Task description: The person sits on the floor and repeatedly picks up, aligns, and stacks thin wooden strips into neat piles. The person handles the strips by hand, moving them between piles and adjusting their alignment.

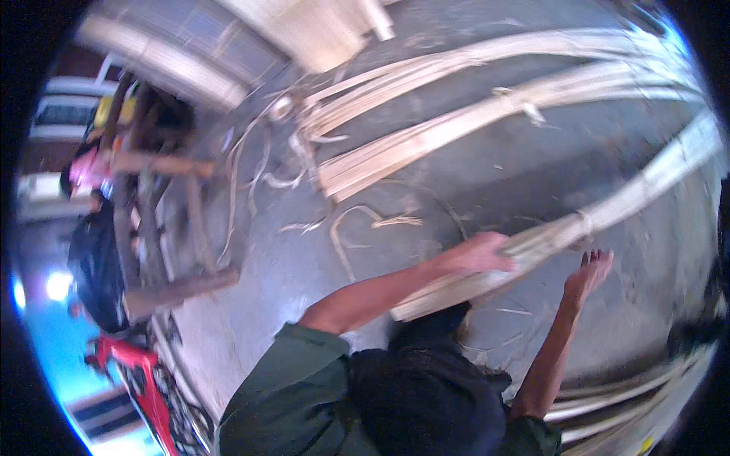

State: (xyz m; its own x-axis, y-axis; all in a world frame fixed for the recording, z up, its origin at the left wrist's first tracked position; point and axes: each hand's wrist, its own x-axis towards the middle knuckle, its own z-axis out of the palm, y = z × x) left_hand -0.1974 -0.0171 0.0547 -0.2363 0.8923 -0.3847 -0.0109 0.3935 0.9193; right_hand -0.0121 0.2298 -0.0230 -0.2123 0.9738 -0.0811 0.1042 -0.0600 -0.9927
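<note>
My left hand (pixel 480 254) is closed over the near end of a long bundle of pale split cane strips (pixel 616 207). The bundle runs from my lap up to the right across the grey concrete floor (pixel 494 175). My right hand (pixel 589 272) is just below the bundle with its fingers apart, and holds nothing. Green sleeves cover both upper arms, and dark cloth lies over my lap.
Further long strip bundles (pixel 456 129) lie across the floor at the top, and more (pixel 631 395) at the lower right. Loose curled shavings (pixel 357 220) are scattered in the middle. A rough wooden frame (pixel 152 228), a black bag (pixel 95 266) and a red object (pixel 137 372) stand at the left.
</note>
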